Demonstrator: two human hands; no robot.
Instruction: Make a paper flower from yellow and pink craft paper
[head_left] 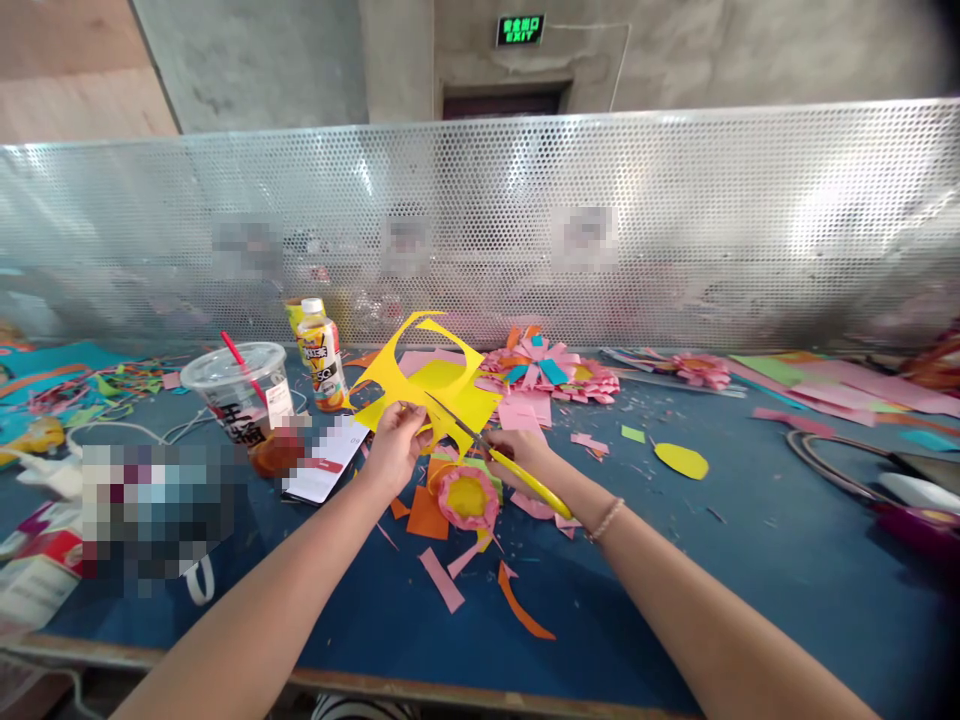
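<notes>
A yellow paper sheet (375, 385) with rounded pieces cut out of it is pinched in my left hand (401, 445) along its lower edge. My right hand (529, 460) grips yellow-handled scissors (529, 478), whose metal blades point up and left over the sheet, close to the left hand's fingers. Whether the blades are biting into the paper, I cannot tell. Just below the hands lies a pink paper flower (469, 498) with a yellow centre. Off to the right on the table rests a yellow paper oval (681, 461).
Left of the hands stand a plastic cup (238, 385) with a red straw, a drink bottle (321, 360) and a phone (330, 458). Pink paper flowers (540, 365) and scraps lie behind. A perforated metal screen (480, 200) borders the blue table (750, 590) at the back.
</notes>
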